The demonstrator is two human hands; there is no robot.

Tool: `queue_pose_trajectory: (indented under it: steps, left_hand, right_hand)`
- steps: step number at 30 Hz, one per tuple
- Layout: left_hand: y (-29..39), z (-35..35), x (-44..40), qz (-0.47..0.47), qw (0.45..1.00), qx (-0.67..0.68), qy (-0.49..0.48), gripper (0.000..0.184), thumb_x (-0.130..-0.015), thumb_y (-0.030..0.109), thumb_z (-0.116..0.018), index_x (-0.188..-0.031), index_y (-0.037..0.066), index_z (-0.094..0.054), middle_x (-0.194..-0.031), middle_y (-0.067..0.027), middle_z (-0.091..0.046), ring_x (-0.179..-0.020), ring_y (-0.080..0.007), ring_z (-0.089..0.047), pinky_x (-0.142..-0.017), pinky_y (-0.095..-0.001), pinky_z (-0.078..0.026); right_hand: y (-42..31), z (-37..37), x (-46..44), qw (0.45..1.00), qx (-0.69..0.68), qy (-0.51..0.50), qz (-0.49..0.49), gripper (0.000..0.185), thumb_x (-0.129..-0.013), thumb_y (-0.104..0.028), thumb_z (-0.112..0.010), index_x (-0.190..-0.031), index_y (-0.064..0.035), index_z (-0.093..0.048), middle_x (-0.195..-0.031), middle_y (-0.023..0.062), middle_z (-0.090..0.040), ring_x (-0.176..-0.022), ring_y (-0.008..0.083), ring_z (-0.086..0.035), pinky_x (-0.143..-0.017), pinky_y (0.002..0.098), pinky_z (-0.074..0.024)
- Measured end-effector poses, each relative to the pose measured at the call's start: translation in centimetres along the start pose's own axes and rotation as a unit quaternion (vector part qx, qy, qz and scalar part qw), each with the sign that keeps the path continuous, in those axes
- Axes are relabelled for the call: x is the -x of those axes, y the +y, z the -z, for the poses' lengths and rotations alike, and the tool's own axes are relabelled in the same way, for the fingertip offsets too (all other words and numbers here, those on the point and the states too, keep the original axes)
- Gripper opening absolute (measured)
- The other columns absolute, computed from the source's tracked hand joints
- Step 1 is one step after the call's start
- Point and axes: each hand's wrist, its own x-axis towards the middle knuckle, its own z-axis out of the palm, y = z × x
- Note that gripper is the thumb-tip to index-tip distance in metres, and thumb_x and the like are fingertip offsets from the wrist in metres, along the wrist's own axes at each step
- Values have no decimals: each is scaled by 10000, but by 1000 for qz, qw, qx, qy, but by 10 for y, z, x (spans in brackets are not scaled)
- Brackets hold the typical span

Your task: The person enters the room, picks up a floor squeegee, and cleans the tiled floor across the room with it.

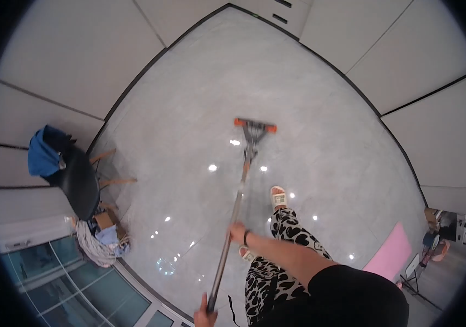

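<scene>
A mop (235, 210) with a long metal pole runs up the middle of the view. Its wide grey head (255, 126) has orange ends and rests on the shiny grey floor (189, 109). Partway down the pole, my right hand (237, 233) is closed around it, a dark band on the wrist. Nearer to me, at the bottom edge, my left hand (204, 315) grips the dark end of the pole, its thumb pointing up along it. Part of that hand is cut off by the frame.
On the left stands a black chair (83, 182) with wooden legs and a blue cloth (44, 152) over it. Below it lies a bundle of fabric (95, 245) by glass-paned doors (80, 294). Pale cabinets (402, 71) border the floor. A pink panel (391, 253) is at right.
</scene>
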Motion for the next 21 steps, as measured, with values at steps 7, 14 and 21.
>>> queue_pose_trajectory:
  steps: [7,14,21]
  left_hand:
    - [330,-22,-310,-213,975,-6,-67,694,-629,-27,-442,-1274,108,-224,-598,-154,-536,-459,-237,-538,-409,-339,-422]
    - [415,-70,-317,-256,963,-54,-65,674,-650,-21,-433,-1269,92,-192,-615,-169,-541,-496,-264,-551,-437,-358,-433]
    - [92,-65,-166,-284,942,-167,-57,737,-598,-22,-460,-1271,125,-197,-613,-239,-512,-605,-405,-518,-563,-446,-404]
  right_hand:
    - [106,309,-1,818,-450,268,-239,317,-732,-157,-451,-1012,-9,-469,-942,174,-533,-773,273,-543,-640,354,-449]
    - [142,258,101,668,-620,288,-295,213,-755,-155,-487,-931,-34,-492,-784,58,-529,-671,160,-533,-542,289,-464]
    - [92,95,113,609,-721,199,-261,226,-763,-257,-496,-882,-65,-494,-760,68,-529,-638,235,-540,-540,391,-473]
